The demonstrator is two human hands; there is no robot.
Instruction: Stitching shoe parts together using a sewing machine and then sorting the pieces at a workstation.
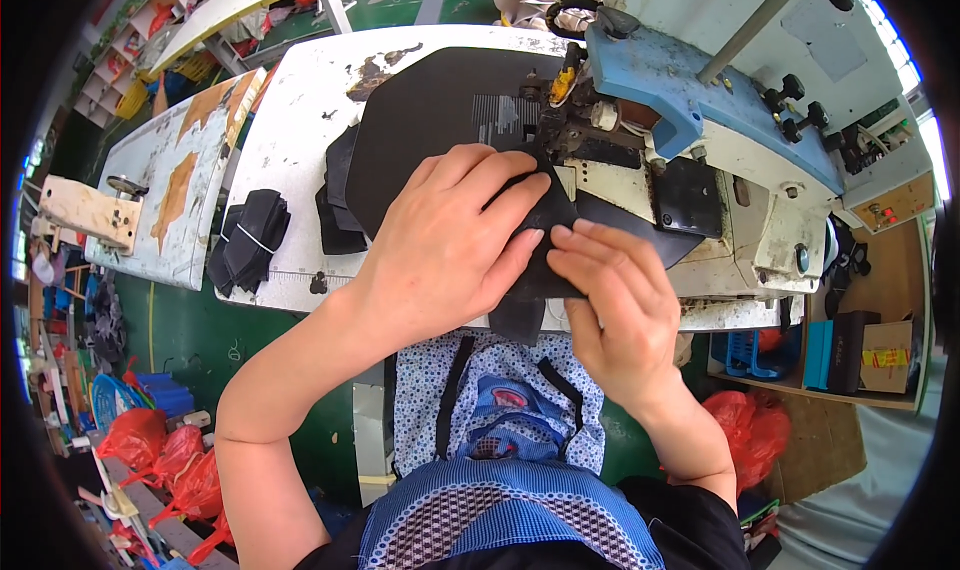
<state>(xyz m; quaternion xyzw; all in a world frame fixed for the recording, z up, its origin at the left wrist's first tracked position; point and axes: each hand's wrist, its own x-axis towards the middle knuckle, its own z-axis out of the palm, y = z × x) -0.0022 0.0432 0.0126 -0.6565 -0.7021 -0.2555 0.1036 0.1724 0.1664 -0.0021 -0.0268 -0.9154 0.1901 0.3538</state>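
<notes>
A dark, flexible black sheet piece lies beneath the working head of a blue and cream bench machine. On its left part rests my left hand, fingers bent and fingertips pressing it near the machine head. My right hand grips the piece's near right edge, its thumb partly hidden below. A strip of black material hangs over the table's front edge under my hands. Beyond my left hand, a large black plate with cut corners covers part of the white table.
Left on the table sit a tied black bundle and a stack of black pieces. A second worn table stands further left. Red plastic bags lie low on the right, below a shelf holding boxes.
</notes>
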